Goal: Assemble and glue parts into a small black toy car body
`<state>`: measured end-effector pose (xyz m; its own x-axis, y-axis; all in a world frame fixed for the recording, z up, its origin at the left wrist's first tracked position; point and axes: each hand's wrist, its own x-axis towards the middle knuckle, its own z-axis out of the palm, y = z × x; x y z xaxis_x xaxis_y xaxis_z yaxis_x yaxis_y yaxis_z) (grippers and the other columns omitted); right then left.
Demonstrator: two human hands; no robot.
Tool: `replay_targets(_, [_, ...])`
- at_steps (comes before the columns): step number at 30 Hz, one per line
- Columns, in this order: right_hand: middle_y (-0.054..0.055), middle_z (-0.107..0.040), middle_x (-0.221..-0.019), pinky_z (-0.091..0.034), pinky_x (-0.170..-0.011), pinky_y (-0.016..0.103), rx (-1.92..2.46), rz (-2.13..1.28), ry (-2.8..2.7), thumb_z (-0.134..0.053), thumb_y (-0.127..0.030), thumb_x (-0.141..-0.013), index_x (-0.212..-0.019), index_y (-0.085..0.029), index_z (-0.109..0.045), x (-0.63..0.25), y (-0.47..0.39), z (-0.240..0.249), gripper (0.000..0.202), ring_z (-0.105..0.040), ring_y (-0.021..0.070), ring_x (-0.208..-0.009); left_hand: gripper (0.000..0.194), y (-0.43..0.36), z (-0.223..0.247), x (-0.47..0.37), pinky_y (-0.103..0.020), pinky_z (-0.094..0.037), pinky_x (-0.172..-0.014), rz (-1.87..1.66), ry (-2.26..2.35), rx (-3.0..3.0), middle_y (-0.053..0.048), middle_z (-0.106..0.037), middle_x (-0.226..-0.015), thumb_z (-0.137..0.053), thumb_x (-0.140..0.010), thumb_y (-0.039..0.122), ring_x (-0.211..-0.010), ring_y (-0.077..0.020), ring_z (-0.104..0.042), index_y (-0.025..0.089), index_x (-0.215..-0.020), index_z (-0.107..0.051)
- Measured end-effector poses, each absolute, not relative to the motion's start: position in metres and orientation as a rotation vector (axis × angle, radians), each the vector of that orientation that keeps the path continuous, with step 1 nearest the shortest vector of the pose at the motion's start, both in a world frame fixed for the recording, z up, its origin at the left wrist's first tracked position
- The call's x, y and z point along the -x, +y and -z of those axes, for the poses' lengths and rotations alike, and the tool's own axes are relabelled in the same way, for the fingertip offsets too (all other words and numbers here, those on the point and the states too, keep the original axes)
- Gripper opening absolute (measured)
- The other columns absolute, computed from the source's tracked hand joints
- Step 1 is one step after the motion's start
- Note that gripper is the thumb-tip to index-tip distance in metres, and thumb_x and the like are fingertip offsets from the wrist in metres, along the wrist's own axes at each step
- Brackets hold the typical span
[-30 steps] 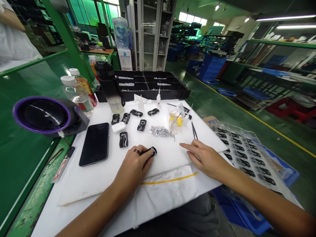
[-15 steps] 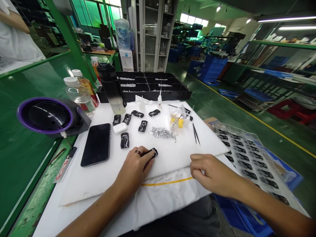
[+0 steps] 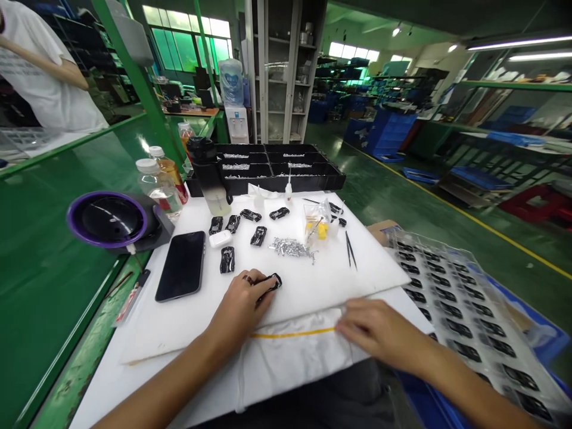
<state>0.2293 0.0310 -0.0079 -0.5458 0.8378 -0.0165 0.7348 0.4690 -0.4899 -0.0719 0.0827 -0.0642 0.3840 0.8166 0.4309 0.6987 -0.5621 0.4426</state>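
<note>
My left hand point(image 3: 243, 301) rests on the white foam sheet point(image 3: 313, 283), its thumb and fingers closed around a small black toy car point(image 3: 276, 281); part of the car is hidden under them. At the front edge, my right hand point(image 3: 369, 325) is curled over a white cloth point(image 3: 290, 351) with a yellow stripe. Its fingers look bent together and are slightly blurred; whether they pinch the cloth or something small, I cannot tell. Beyond the left hand lie more black toy cars point(image 3: 227, 260) and a heap of small silver parts point(image 3: 290, 247). Black tweezers point(image 3: 351, 250) lie further right.
A phone point(image 3: 181, 266), white earphone case point(image 3: 220, 239), purple-rimmed fan point(image 3: 107, 219) and dark bottle point(image 3: 209, 179) stand left. A divided black tray point(image 3: 268, 173) closes off the back. At right is a clear tray of cars point(image 3: 456, 298). A person point(image 3: 49, 71) is behind the green partition.
My right hand has moved slightly left and down over the cloth, which looks more rumpled. The left hand keeps its hold on the car. The camera view has shifted a little.
</note>
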Motion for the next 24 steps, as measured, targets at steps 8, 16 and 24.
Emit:
replay_targets(8, [0.0, -0.053, -0.07, -0.034, -0.059, 0.029, 1.057, -0.595, -2.354, -0.053, -0.026, -0.108, -0.085, -0.018, -0.068, -0.232, 0.019, 0.041, 0.029, -0.052, 0.0145, -0.064, 0.028, 0.057, 0.047, 0.065, -0.041, -0.059, -0.082, -1.008, 1.306, -2.477, -0.008, -0.069, -0.11, -0.06, -0.098, 0.017, -0.096, -0.0234, -0.065, 0.022, -0.122, -0.073])
replay_targets(16, [-0.002, -0.047, -0.065, -0.035, -0.055, 0.028, 1.089, -0.525, -2.106, -0.056, -0.018, -0.104, -0.08, -0.019, -0.062, -0.243, 0.016, 0.065, 0.025, -0.047, 0.0125, -0.057, 0.034, 0.031, 0.048, 0.063, -0.037, -0.06, -0.083, -1.077, 1.172, -2.522, -0.011, -0.066, -0.115, -0.057, -0.099, 0.009, -0.1, -0.0213, -0.059, 0.018, -0.13, -0.066])
replay_targets(24, [-0.002, -0.049, -0.066, -0.036, -0.055, 0.027, 1.159, -0.498, -2.072, -0.058, -0.018, -0.104, -0.079, -0.019, -0.062, -0.239, 0.015, 0.067, 0.025, -0.049, 0.0122, -0.058, 0.038, 0.032, 0.063, 0.068, -0.036, -0.06, -0.085, -1.031, 1.13, -2.505, -0.011, -0.062, -0.12, -0.056, -0.099, 0.007, -0.103, -0.0204, -0.055, 0.019, -0.135, -0.062])
